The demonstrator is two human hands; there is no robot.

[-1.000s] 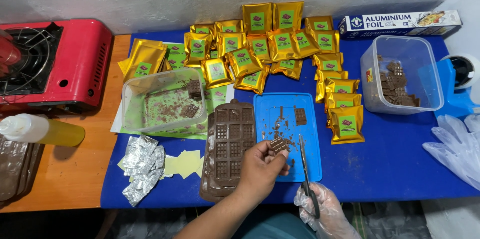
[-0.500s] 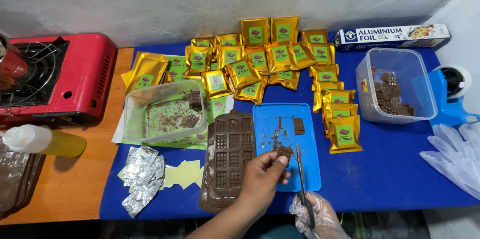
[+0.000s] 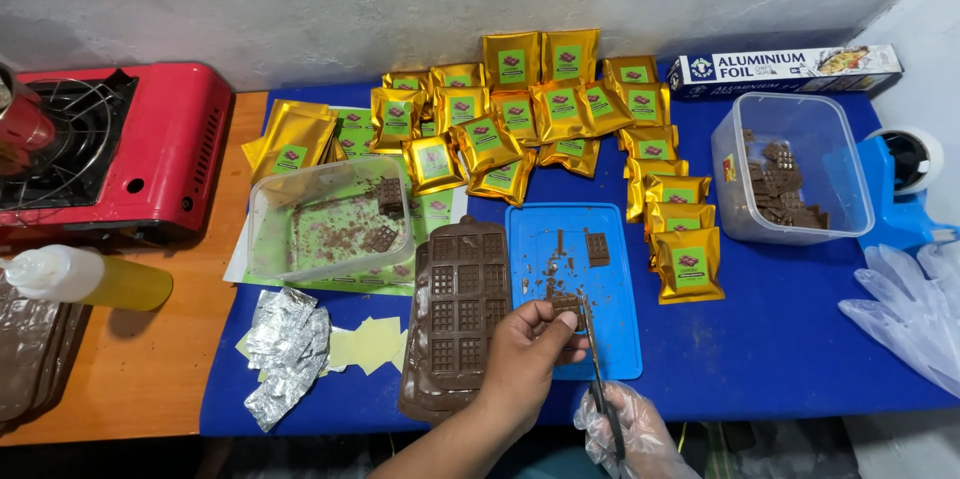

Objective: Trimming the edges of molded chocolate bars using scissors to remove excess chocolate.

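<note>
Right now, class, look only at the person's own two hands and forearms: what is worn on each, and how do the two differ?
The left hand is bare, with no glove, ring or watch visible, and its forearm shows no sleeve. The right hand wears a thin, clear, crinkled plastic disposable glove that fits loosely over the fingers. Little of the right forearm is in view, so any sleeve there cannot be told.

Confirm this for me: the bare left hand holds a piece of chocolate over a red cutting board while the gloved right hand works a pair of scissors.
Not quite: the cutting board is blue, not red, as the head view shows. The rest holds: the bare left hand pinches a piece of chocolate over it while the gloved right hand works the scissors.
</note>
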